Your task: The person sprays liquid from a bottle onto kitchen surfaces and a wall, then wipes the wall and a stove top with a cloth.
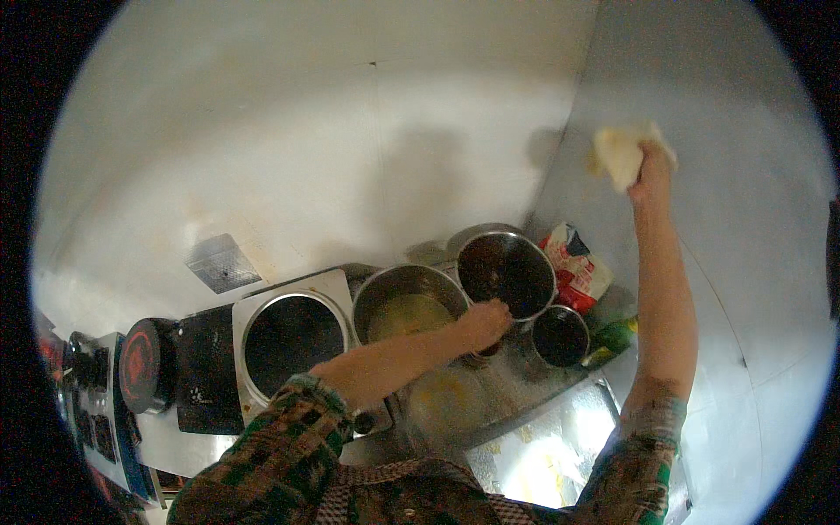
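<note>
My right hand [651,177] is raised at the upper right, shut on a pale yellowish cloth [619,154]. The cloth is blurred and lies against or close to the grey side wall [722,216]. My left hand [487,325] is over the counter, fingers curled, by the near rim of a deep metal pot [505,275] with a dark inside. Whether those fingers grip the rim is hidden. Left of it stands a wide metal pot [417,315] holding cloudy yellowish contents, partly behind my left forearm. A smaller round container [561,336], dark inside, stands right of my left hand.
Behind the small container leans a red and white printed bag [577,269], with a green and yellow package [610,341] nearby. Farther left are a cooker with a round dark top [295,341], a black flat panel [207,374] and a dark round pan [146,365]. A pale wall [315,164] rises behind.
</note>
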Motion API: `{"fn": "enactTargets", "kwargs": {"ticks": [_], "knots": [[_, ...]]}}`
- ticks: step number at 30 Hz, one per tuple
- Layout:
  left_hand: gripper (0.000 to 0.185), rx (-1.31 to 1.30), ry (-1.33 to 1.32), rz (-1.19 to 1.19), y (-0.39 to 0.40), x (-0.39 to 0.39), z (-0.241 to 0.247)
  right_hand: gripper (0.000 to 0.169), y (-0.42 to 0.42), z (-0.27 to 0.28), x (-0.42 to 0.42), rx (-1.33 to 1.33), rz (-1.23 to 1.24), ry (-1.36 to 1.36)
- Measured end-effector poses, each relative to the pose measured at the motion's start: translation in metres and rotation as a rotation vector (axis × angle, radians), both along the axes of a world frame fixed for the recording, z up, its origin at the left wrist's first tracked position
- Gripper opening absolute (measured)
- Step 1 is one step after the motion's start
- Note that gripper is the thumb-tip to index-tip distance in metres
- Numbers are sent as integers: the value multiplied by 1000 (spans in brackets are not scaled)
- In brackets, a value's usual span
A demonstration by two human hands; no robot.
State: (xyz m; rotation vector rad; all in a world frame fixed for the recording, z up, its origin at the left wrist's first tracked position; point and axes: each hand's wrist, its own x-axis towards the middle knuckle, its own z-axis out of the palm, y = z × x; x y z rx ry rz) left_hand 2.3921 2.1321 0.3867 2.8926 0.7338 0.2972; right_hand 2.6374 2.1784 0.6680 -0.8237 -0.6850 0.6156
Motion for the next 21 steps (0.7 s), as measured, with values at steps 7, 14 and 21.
{"fn": "enactTargets", "kwargs": {"ticks": [7, 14, 21], "knots": [[49, -24, -235, 219, -60, -196, 73, 35, 200, 108, 83, -165, -648, -1688], [12, 202, -683, 1275, -199, -506, 50, 32, 346, -108, 45, -986, -618, -1509], [16, 112, -760, 1640, -294, -613, -27, 30, 315, -268, 34, -1276, -570, -1596]]}}
